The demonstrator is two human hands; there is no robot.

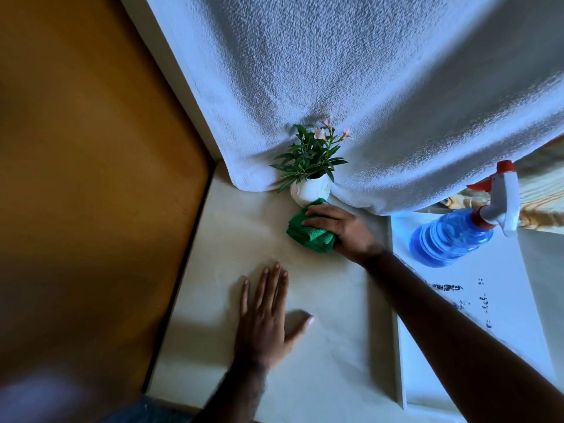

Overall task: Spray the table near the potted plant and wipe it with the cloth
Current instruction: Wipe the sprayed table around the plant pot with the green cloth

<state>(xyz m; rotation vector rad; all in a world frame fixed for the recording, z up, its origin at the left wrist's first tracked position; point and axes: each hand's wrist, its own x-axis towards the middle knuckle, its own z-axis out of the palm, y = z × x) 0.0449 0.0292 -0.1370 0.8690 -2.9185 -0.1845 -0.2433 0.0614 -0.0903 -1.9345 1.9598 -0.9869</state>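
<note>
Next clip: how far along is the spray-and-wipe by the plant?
Spraying looks finished: the spray bottle stands set down at the right, untouched. Wiping is in hand: the right hand presses the green cloth on the table beside the potted plant; the left hand lies flat. The remaining wiping is left.

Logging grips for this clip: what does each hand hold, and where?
Right hand presses the green cloth from above, covering its right side. Left hand lies flat, empty.

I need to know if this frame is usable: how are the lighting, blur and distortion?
Head view: dim with a blue cast; wide-angle bending curves the white curtain and table edges; the bottom-left corner is blurred; the green cloth, potted plant and spray bottle stay sharp.
</note>
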